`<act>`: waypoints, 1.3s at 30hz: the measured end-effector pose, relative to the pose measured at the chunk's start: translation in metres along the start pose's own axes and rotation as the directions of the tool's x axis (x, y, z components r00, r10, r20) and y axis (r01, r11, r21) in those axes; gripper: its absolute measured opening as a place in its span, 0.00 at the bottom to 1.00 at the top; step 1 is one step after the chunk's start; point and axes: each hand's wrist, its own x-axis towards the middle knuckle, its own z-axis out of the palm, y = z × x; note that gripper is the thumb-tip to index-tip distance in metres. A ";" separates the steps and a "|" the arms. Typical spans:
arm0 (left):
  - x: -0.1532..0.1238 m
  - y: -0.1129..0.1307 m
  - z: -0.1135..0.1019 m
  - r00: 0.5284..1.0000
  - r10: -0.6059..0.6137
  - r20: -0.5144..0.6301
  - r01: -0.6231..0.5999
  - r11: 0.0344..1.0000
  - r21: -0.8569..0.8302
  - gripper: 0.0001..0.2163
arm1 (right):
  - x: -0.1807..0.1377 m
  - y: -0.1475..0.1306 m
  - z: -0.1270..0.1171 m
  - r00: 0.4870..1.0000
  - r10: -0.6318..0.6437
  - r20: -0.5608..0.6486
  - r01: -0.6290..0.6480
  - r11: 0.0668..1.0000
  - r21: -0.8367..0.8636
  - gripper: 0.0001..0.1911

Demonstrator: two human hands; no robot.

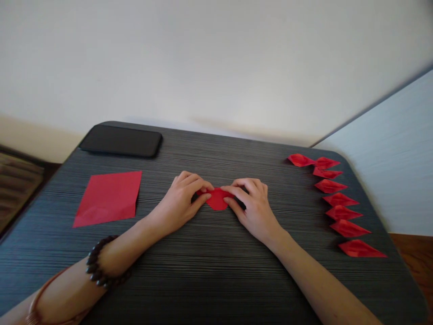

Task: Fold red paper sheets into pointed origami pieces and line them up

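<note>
A small folded piece of red paper [217,199] lies at the middle of the dark striped table [209,271]. My left hand [181,201] pinches its left end, fingers curled over it. My right hand [253,205] pinches its right end in the same way. Both hands rest on the tabletop and cover the paper's ends. A dark bead bracelet [101,266] circles my left wrist.
A flat stack of red paper squares [108,197] lies to the left. A black phone [121,141] sits at the far left corner. Several folded red paper shapes [338,201] form a column along the right edge. A white wall stands behind the table.
</note>
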 end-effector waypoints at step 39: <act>-0.001 -0.013 -0.021 0.907 0.384 0.173 -0.420 0.856 0.301 0.11 | -0.001 0.026 -0.016 0.957 -0.284 0.058 0.287 0.957 -0.036 0.12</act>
